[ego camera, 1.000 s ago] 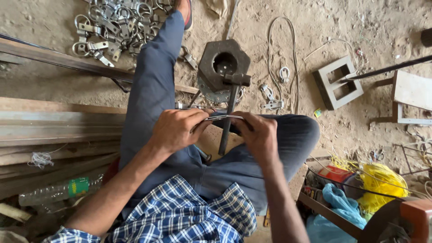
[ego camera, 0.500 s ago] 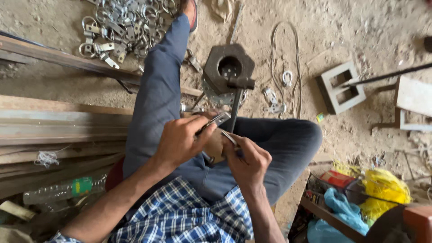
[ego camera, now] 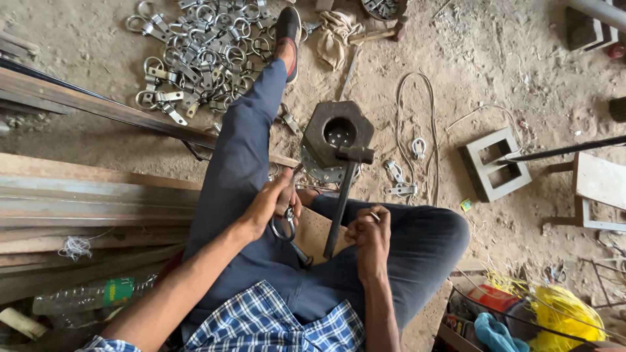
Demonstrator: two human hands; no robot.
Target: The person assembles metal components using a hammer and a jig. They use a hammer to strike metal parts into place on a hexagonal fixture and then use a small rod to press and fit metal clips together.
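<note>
Left hand [ego camera: 270, 203] closed around metal ring clamp [ego camera: 284, 225], seemingly.

Metal clamp held over the lap of a seated person, seen from above

A ring-shaped metal clamp [ego camera: 285, 225] is gripped in the left hand [ego camera: 270, 203] at the centre of the frame, while the right hand [ego camera: 370, 233] is closed just beside the handle of a hammer [ego camera: 343, 195]. The hammer's head is rested on a hexagonal steel block [ego camera: 336, 133] above the hands. A pile of similar clamps [ego camera: 195, 49] is spread across the upper left, and a small concrete block [ego camera: 493, 171] is seen at the right on the sandy ground.
</note>
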